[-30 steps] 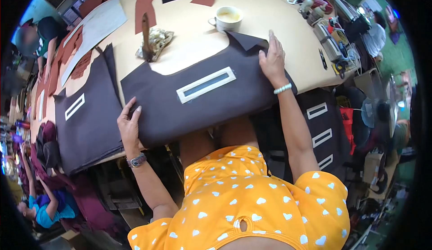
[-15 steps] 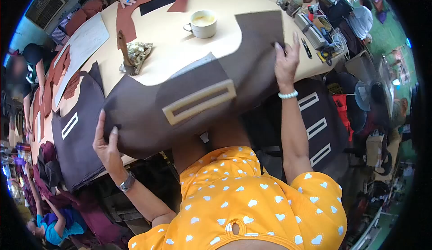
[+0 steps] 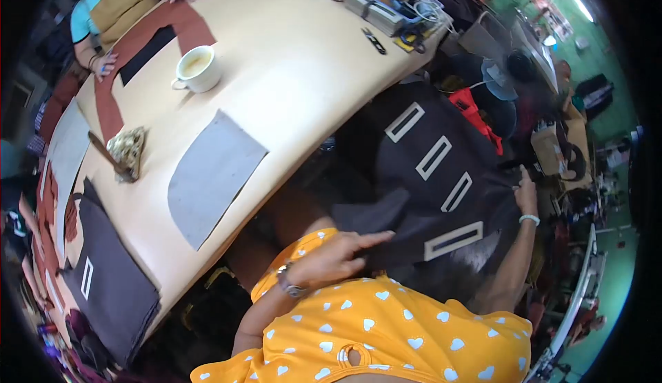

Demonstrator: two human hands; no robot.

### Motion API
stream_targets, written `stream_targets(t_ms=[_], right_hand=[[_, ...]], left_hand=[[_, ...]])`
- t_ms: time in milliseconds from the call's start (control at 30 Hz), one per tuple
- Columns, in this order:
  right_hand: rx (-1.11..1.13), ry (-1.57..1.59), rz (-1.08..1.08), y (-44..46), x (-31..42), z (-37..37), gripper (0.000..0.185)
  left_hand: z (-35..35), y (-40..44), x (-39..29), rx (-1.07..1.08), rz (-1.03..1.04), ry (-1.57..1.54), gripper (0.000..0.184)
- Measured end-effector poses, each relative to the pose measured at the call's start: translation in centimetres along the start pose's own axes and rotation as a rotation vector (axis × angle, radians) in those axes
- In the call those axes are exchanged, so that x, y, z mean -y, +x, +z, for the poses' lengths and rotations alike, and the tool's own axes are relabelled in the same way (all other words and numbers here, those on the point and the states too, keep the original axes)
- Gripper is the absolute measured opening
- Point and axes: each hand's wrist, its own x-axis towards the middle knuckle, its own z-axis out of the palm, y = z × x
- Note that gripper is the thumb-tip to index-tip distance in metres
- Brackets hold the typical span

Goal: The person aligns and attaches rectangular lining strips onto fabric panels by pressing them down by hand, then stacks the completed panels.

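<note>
A dark brown fabric panel (image 3: 400,245) with a cream rectangular frame (image 3: 455,241) on it is stretched between my hands at the right of the table. My left hand (image 3: 334,257) is at its near end, index finger extended and thumb by the edge, the other fingers partly hidden. At the far right end, my right hand (image 3: 525,193) grips the edge between thumb and fingers. Beneath and beyond the panel lie more dark brown pieces (image 3: 448,131) with several similar cream frames. Motion blurs part of the panel.
A pale table (image 3: 289,73) bears a white cup (image 3: 198,69), a grey curved piece (image 3: 214,179), a lumpy holder with a wooden handle (image 3: 127,154) and a dark stack (image 3: 114,293). Black snips (image 3: 374,40) lie near the right edge. Across the table, a co-worker's hands rest by reddish-brown fabric (image 3: 148,38).
Both hands have carried the dark brown panel off the table to the right, over the other framed pieces. The grey curved piece is now uncovered. My view has turned right.
</note>
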Motion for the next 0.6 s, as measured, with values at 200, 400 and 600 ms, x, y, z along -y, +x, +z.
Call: stream_targets(t_ms=[200,400,600], right_hand=[[-0.142,-0.249,0.019,6.3,-0.4,3.9,0.054],[-0.218,0.073,0.045,14.0,10.1,11.1,0.049],[-0.312,0.095,0.003,20.9,18.8,12.7,0.048]], left_hand=[[3.9,5.1,6.6,-0.173,0.023,0.127,0.041],[3.3,4.9,12.7,-0.53,-0.09,0.323,0.036],[0.2,6.1,11.5,-0.574,-0.259,0.189,0.066]])
